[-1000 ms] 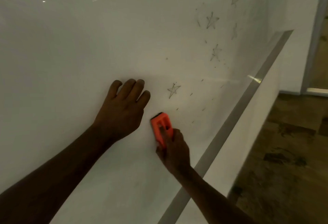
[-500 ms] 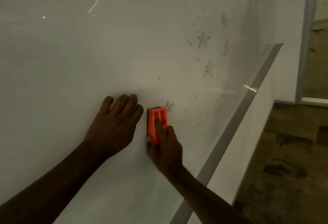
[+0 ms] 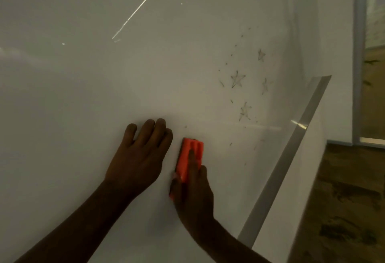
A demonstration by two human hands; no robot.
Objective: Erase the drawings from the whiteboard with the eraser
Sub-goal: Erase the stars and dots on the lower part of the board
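The whiteboard (image 3: 104, 96) fills most of the view, tilted by the camera angle. My right hand (image 3: 192, 192) is shut on an orange eraser (image 3: 188, 158), pressing it flat against the board. Just left of the eraser, my left hand (image 3: 139, 158) lies flat on the board with its fingers together. Several faint drawn stars remain up and to the right: one star (image 3: 237, 78) in the middle, another star (image 3: 244, 111) below it, and fainter ones at the far right. Small pen flecks are scattered around them.
The board's metal bottom edge (image 3: 291, 154) runs diagonally at the right, with a white wall (image 3: 302, 179) below it. A brown patterned floor (image 3: 350, 200) lies at the lower right. A door frame (image 3: 359, 54) stands at the far right.
The eraser has moved up and left over the star nearest my hands, and that star is gone. My left hand stays flat beside it; the view has shifted.
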